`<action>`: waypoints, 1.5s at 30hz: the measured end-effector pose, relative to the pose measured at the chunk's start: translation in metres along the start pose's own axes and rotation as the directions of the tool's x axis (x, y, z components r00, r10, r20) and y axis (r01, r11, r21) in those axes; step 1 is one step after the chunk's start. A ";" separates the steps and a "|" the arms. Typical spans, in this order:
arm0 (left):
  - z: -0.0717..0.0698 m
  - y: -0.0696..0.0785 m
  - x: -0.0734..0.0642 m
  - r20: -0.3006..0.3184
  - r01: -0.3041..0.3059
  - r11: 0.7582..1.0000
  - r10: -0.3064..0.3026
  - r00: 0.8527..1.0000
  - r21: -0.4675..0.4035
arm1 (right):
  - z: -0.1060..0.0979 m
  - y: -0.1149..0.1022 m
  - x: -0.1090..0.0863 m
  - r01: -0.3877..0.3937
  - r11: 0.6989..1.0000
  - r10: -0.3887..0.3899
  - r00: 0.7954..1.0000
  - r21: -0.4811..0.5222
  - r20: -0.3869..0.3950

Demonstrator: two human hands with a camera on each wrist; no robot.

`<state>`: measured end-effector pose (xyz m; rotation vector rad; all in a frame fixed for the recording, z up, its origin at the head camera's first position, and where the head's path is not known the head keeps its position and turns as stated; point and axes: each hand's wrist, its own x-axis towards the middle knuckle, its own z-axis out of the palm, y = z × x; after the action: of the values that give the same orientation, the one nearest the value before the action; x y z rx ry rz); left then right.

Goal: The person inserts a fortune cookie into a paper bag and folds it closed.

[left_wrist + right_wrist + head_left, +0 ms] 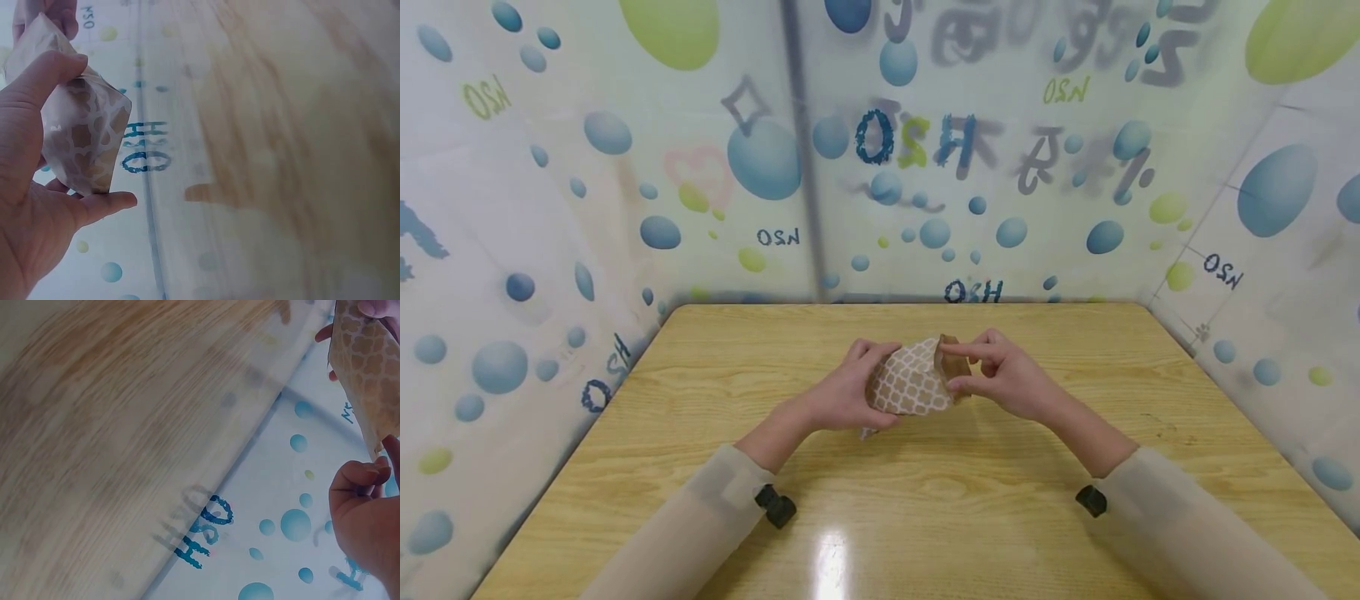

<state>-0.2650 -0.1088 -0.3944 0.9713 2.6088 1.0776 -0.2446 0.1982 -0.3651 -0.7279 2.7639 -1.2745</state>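
Observation:
A small brown paper bag [912, 385] with a white lattice pattern is held above the table, its open mouth turned to the right. My left hand [852, 390] grips the bag's closed end, thumb below and fingers over the top. In the left wrist view the bag's folded corner [94, 137] sticks out between the thumb and fingers of that hand. At the mouth, my right hand [1006, 375] holds the rim between index finger and thumb, its other fingers curled. The right wrist view shows the patterned side of the bag [369, 369] above the right hand [362, 506]. The bag's inside is mostly hidden.
A light wooden table [880, 517] lies under both hands. Behind it and at both sides hangs a white curtain [925, 208] printed with blue and green drops. Each sleeve carries a dark wrist camera, one at the left cuff [775, 505].

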 end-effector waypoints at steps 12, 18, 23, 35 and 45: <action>0.001 -0.001 -0.001 -0.026 0.003 1.000 -0.003 1.000 -0.007 | 0.000 0.001 -0.002 -0.023 1.000 0.023 1.000 -0.002 -0.015; 0.005 0.002 0.004 -0.117 0.055 0.998 -0.056 0.992 -0.011 | 0.001 0.000 -0.003 -0.118 0.977 0.125 0.992 0.178 -0.026; 0.016 0.012 0.014 -0.214 0.114 0.991 -0.127 0.969 -0.070 | 0.016 -0.006 -0.001 -0.178 0.941 0.172 0.984 0.287 0.045; 0.017 0.024 0.014 -0.284 0.016 0.966 -0.091 0.954 -0.257 | 0.005 -0.011 0.000 -0.049 0.970 0.071 0.994 0.239 -0.083; 0.015 0.029 0.015 -0.284 -0.127 0.891 -0.003 0.959 -0.435 | 0.007 -0.006 -0.001 -0.007 0.980 0.016 0.999 0.200 -0.043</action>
<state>-0.2563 -0.0752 -0.3840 0.8448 2.3497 1.8512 -0.2397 0.1897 -0.3658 -0.6752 2.6158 -1.5561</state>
